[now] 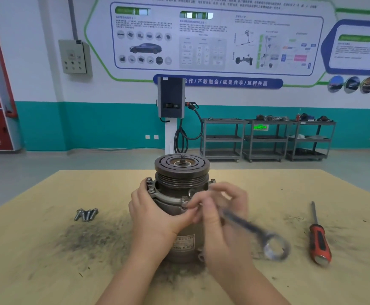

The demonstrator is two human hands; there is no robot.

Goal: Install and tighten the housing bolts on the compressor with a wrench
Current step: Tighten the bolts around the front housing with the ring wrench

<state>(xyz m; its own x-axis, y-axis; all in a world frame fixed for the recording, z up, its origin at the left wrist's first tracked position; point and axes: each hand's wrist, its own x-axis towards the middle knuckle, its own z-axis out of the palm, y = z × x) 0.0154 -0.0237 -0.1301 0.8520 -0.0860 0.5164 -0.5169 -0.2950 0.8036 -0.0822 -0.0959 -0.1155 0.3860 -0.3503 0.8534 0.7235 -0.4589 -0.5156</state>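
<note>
A grey compressor (pixel 180 172) stands upright on the wooden table (pixel 47 249), pulley on top. Several bolts sit in its housing flange, one of them a bolt (pixel 185 198) at the front. My left hand (pixel 153 214) wraps around the housing's left side, its fingertips near that front bolt. My right hand (pixel 220 214) grips a combination wrench (pixel 256 232), blurred by motion. Its ring end points down to the right; its other end is hidden by my fingers at the flange. Several loose bolts (pixel 86 214) lie in a bunch to the left.
A red-handled screwdriver (pixel 318 241) lies on the table at the right. Dark grime is smeared around the compressor's base. Behind the table are a charging post (pixel 171 100) with cable and grey shelf carts (pixel 267 139) along the wall.
</note>
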